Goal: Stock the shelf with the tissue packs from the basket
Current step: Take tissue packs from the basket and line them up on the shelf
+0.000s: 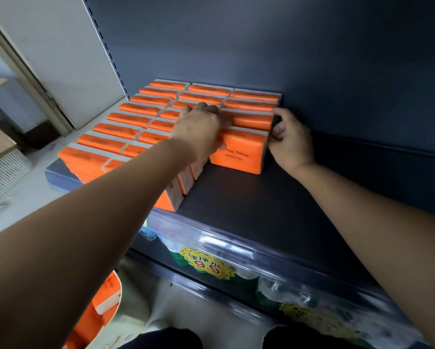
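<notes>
Both hands are up on the dark blue metal shelf (261, 197), either side of one orange plastic-wrapped tissue pack (239, 153) w/ black "TISSUE" lettering on its front. Left hand (198, 128) lies palm-down over the pack's top-left corner, fingers curled over toward the packs behind it; fingertips hidden, so can't tell how tight the hold is. Right hand (290, 139) presses against the pack's right end, fingers bent, thumb tucked at the top corner; half closed, not wrapped round the pack. Between the two hands the pack stands upright, touching the next pack behind it.

Left of the left hand & under that forearm: rows of same orange packs (115, 132) standing edge-up, close together, running back to the blue rear panel (287, 46). Beyond the hands, more packs in the same column reach the panel. Shelf surface nearer than the hands and right of the right hand is bare.

Below the left forearm, low down, a white-rimmed basket (115, 308) w/ more orange packs in it. Under the shelf edge, nearer than the hands, a yellow price tag (206, 264) & bottled water wrapped in clear film (282, 290), blurred.
</notes>
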Demonstrator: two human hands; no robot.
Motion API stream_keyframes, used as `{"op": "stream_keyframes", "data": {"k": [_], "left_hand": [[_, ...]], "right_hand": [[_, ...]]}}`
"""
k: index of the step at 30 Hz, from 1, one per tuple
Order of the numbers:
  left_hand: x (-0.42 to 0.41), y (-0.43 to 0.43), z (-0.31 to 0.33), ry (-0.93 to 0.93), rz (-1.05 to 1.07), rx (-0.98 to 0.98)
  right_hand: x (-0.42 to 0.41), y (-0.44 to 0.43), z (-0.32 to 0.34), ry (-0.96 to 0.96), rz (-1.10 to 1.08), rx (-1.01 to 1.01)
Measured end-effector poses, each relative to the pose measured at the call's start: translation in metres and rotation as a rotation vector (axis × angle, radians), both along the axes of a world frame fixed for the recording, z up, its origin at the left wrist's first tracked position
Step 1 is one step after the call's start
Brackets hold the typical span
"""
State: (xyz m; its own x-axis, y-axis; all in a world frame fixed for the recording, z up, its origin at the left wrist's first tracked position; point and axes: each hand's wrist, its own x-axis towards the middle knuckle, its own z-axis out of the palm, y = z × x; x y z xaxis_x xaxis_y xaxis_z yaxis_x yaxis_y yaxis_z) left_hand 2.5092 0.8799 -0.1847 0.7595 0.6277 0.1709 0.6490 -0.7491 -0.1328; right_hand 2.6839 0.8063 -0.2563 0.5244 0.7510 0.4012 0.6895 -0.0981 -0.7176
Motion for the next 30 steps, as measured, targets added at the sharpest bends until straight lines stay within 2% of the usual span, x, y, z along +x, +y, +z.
{"op": "stream_keyframes", "data": {"k": [10, 16, 21, 27, 30], "left_hand": [[0.015, 0.005, -0.013, -0.056, 0.061, 0.221], [0.010, 0.001, -0.010, -0.015, 0.043, 0.116], [-0.020, -0.016, 0.001, -0.040, 0.037, 0.031], [-0.098, -0.040, 0.006, -0.186, 0.071, -0.033], [-0.145, -0.052, 0.006, -0.232, 0.100, 0.005]], "right_hand": [[-0.004, -0.006, -0.004, -0.030, 0.020, -0.035], [-0.016, -0.019, 0.006, -0.028, -0.019, -0.071], [-0.044, -0.045, 0.024, -0.150, -0.118, 0.093], [-0.133, -0.069, 0.042, -0.207, 0.123, 0.102], [-0.185, -0.073, 0.042, -0.215, 0.261, 0.063]]}}
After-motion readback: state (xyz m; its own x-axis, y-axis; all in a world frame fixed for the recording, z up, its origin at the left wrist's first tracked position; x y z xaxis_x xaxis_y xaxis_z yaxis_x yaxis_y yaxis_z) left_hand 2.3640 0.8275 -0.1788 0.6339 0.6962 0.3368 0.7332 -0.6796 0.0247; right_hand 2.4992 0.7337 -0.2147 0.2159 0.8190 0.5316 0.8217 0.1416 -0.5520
